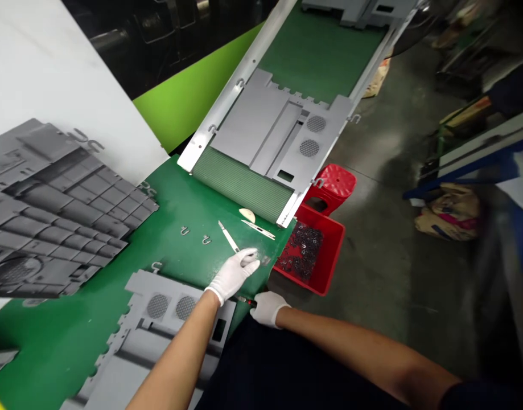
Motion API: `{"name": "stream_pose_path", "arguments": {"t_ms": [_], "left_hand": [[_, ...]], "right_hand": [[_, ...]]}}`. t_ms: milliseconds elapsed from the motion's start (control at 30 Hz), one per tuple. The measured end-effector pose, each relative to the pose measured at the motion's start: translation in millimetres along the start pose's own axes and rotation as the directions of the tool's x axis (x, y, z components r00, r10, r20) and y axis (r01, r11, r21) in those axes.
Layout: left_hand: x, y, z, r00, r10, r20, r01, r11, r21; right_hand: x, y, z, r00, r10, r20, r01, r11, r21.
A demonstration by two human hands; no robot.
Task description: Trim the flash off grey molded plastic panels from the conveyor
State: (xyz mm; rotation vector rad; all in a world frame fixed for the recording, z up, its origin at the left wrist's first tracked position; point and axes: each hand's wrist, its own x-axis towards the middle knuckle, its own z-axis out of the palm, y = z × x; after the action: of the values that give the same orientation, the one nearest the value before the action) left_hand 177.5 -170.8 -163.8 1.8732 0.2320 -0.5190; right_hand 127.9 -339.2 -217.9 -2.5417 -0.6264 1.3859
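Note:
My left hand (234, 275), in a white glove, hovers over the green table with its fingers curled together; what they hold, if anything, is hidden. A scalpel-like knife (227, 234) points away from it, the handle end disappearing behind the fingers. Lower right, my gloved right hand (268, 309) is closed around a tool with a red and black handle (250, 302) and a metal tip. Beneath my left forearm lies a grey plastic panel (167, 324) with round mesh grilles. Two small metal U-shaped clips (206, 240) rest beyond the knife.
A second grey panel (282, 134) rides on the green conveyor (244, 182). Ribbed panels (73, 205) lean at left. Beside the table's right edge are a red bin (329, 256) of dark clips and a red stool (338, 179). White tweezers (258, 229) lie near the belt.

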Motion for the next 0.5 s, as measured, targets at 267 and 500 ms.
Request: {"name": "stream_pose_path", "arguments": {"t_ms": [267,500], "left_hand": [[-13.9,-76.3,-148.6,0.677,-0.328,-0.659,0.723,0.468,0.509],[-31.5,-119.2,-185.3,0.796,-0.489,-0.357,0.589,0.486,0.646]], "right_hand": [[-12.2,16.0,0.2,0.996,0.047,-0.072,-0.037,0.992,0.124],[-14.3,7.8,-7.8,0.998,0.023,-0.066,-0.012,0.987,0.163]]}}
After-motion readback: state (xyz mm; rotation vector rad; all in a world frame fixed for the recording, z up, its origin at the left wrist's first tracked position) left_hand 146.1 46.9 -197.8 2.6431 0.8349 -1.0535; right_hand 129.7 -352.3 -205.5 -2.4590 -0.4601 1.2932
